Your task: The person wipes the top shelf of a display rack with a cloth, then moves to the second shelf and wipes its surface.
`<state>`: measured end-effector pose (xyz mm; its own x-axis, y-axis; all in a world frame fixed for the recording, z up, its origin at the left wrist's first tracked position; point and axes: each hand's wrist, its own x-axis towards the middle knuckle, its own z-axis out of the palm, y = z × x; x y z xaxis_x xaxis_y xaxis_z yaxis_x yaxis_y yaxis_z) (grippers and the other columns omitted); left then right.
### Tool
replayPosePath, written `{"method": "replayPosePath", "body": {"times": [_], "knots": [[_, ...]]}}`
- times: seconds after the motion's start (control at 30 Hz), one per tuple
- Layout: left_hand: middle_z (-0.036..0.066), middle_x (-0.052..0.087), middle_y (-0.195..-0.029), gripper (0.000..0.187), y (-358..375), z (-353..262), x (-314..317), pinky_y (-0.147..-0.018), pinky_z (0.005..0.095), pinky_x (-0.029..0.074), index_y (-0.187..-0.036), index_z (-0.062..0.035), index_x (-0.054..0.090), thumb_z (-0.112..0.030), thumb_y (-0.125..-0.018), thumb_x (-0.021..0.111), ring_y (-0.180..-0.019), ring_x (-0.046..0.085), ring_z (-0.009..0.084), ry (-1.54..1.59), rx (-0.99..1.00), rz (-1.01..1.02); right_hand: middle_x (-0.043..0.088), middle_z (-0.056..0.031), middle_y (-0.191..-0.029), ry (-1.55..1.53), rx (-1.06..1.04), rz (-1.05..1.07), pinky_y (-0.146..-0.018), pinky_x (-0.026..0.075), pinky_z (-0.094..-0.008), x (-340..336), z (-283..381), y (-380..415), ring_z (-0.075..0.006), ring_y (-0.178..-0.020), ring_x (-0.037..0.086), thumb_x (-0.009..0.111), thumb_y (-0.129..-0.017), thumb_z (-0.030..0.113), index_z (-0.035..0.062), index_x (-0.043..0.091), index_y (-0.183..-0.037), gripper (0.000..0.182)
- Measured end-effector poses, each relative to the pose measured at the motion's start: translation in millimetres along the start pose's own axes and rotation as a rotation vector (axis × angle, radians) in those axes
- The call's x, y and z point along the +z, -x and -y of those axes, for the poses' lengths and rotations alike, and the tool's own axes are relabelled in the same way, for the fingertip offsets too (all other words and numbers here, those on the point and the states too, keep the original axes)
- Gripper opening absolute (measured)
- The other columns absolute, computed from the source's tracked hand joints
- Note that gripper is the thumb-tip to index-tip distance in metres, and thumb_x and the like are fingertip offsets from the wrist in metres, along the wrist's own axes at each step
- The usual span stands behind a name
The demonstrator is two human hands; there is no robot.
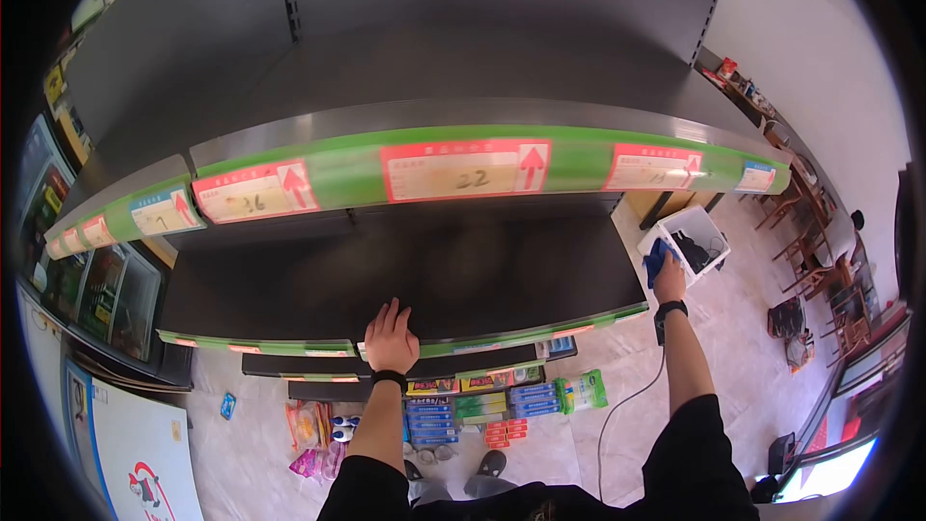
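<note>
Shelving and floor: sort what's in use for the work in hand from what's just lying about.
In use:
- blue cloth, in the right hand
- lower shelf, left hand on its front edge
- white bin beside the cloth, probably

Lying about, on the floor:
- green-and-white pack
- red-and-white boxes
- pink packet
- small blue packet

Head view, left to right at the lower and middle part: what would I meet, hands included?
White panel with a cartoon figure, small blue packet, orange bag, left hand, green-and-white bag, right hand holding a blue cloth, lit screen.
</note>
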<state>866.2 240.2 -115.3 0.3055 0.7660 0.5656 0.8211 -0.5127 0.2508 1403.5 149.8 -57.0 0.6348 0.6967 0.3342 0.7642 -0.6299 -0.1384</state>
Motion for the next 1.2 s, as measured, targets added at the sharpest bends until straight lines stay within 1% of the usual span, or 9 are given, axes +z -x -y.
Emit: {"method": "replayPosePath", "body": {"times": [0.03, 0.1, 0.17, 0.2, 0.27, 0.43, 0.63, 0.93, 1.2], "knots": [[0.012, 0.056, -0.129, 0.04, 0.9, 1.2, 1.4, -0.093, 0.044, 0.043, -0.112, -0.0113, 0.06, -0.016, -0.073, 0.051, -0.117, 0.054, 0.0315, -0.004, -0.004, 0.002, 0.061, -0.0197, -0.109, -0.079, -0.122, -0.129, -0.084, 0.049, -0.0455, -2.1, 1.5, 1.4, -0.0394, -0.095, 0.06, 0.047, -0.087, 0.005, 0.0064, 0.048, -0.129, 0.041], [0.012, 0.055, -0.129, 0.04, 2.7, 2.9, 5.0, -0.094, 0.0433, 0.042, -0.112, -0.0119, 0.06, -0.018, -0.073, 0.053, -0.118, 0.053, 0.0304, -0.011, -0.004, 0.007, 0.059, -0.0207, -0.114, -0.315, -0.294, -0.12, -0.086, 0.048, -0.046, -11.9, 32.5, 15.3, -0.0403, -0.101, 0.058, 0.046, -0.084, 0.0, 0.0047, 0.047, -0.129, 0.045], [0.011, 0.055, -0.129, 0.04, 3.6, 2.4, 5.5, -0.094, 0.0433, 0.042, -0.112, -0.0122, 0.06, -0.018, -0.072, 0.053, -0.118, 0.052, 0.0305, -0.021, -0.01, 0.011, 0.057, -0.0229, -0.121, -0.49, -0.441, 0.054, -0.093, 0.045, -0.0448, -10.1, 70.8, 43.3, -0.0392, -0.11, 0.054, 0.047, -0.081, -0.001, 0.004, 0.051, -0.126, 0.045], [0.01, 0.055, -0.129, 0.04, 2.8, 1.9, 5.4, -0.093, 0.0433, 0.042, -0.112, -0.0123, 0.06, -0.018, -0.072, 0.054, -0.117, 0.052, 0.0305, -0.027, -0.013, 0.009, 0.054, -0.0245, -0.125, -0.467, -0.43, 0.379, -0.102, 0.04, -0.0415, -21.5, 95.0, 59.2, -0.0375, -0.118, 0.051, 0.049, -0.081, 0.002, 0.0055, 0.051, -0.128, 0.047], [0.01, 0.052, -0.13, 0.041, 3.2, 0.6, 3.5, -0.093, 0.043, 0.042, -0.112, -0.0133, 0.06, -0.018, -0.072, 0.054, -0.117, 0.051, 0.031, -0.027, -0.04, 0.048, 0.05, -0.0255, -0.131, -0.274, -0.898, 0.32, -0.108, 0.035, -0.0392, -13.6, 130.4, 94.7, -0.0353, -0.126, 0.045, 0.052, -0.08, 0.004, 0.0088, 0.05, -0.131, 0.051], [0.013, 0.047, -0.133, 0.049, 1.4, -6.9, -4.4, -0.097, 0.0457, 0.038, -0.121, -0.0109, 0.053, -0.016, -0.072, 0.051, -0.118, 0.047, 0.0345, 0.012, -0.078, 0.026, 0.042, -0.024, -0.14, -0.379, -1.071, 0.537, -0.111, 0.032, -0.0384, -6.6, 216.2, 112.6, -0.0336, -0.132, 0.039, 0.062, -0.078, 0.012, 0.0123, 0.049, -0.133, 0.057], [0.019, 0.039, -0.141, 0.06, -3.8, -7.8, -5.5, -0.105, 0.0469, 0.033, -0.132, -0.0066, 0.044, -0.016, -0.073, 0.051, -0.128, 0.04, 0.0358, 0.015, -0.044, -0.076, 0.039, -0.0166, -0.145, -0.397, -1.361, 0.621, -0.109, 0.033, -0.0448, 3.9, 333.5, 141.6, -0.0323, -0.135, 0.035, 0.064, -0.078, 0.015, 0.0135, 0.049, -0.134, 0.058], [0.021, 0.037, -0.143, 0.068, -1.3, -5.9, -4.8, -0.109, 0.047, 0.029, -0.135, 0.0032, 0.038, -0.017, -0.072, 0.049, -0.131, 0.037, 0.037, 0.034, -0.077, -0.092, 0.025, -0.0156, -0.153, -0.427, -1.41, 0.737, -0.112, 0.024, -0.0512, 56.5, 426.0, 147.4, -0.0325, -0.142, 0.021, 0.044, -0.092, 0.027, 0.0286, 0.042, -0.141, 0.049], [0.022, 0.037, -0.143, 0.07, -2.8, -3.9, -4.2, -0.105, 0.0454, 0.034, -0.134, -0.0006, 0.042, -0.016, -0.067, 0.052, -0.13, 0.039, 0.0372, 0.073, -0.076, -0.121, 0.026, -0.0174, -0.152, -0.406, -1.344, 0.545, -0.109, 0.027, -0.0535, 65.5, 464.8, 129.0, -0.0331, -0.14, 0.024, 0.058, -0.086, 0.021, 0.0298, 0.038, -0.142, 0.06]]}}
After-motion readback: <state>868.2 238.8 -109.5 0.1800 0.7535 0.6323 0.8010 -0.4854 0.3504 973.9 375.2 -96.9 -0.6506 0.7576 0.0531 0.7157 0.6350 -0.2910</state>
